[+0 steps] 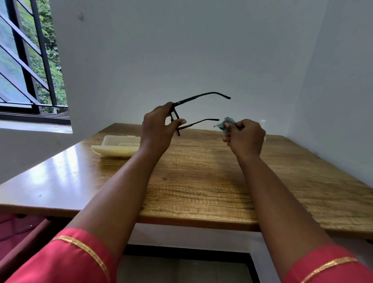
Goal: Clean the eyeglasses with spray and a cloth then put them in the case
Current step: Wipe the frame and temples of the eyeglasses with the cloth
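Left hand (158, 124) pinches the dark thin-framed eyeglasses (195, 112) at the front, held up above the wooden bench (201, 184) with both temples open and pointing away, likely to keep the lenses reachable for wiping. Right hand (246, 137) is closed around a crumpled grey-green cloth (226, 124), just beside the temple tips but not touching. The cream-coloured rectangular case (115, 147) lies near the bench's far left edge, with bare wood between it and the hands.

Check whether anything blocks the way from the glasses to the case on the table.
Nothing visible does. The left hand holds the glasses in the air, and the case lies just below and left on the table, its lid apparently shut.
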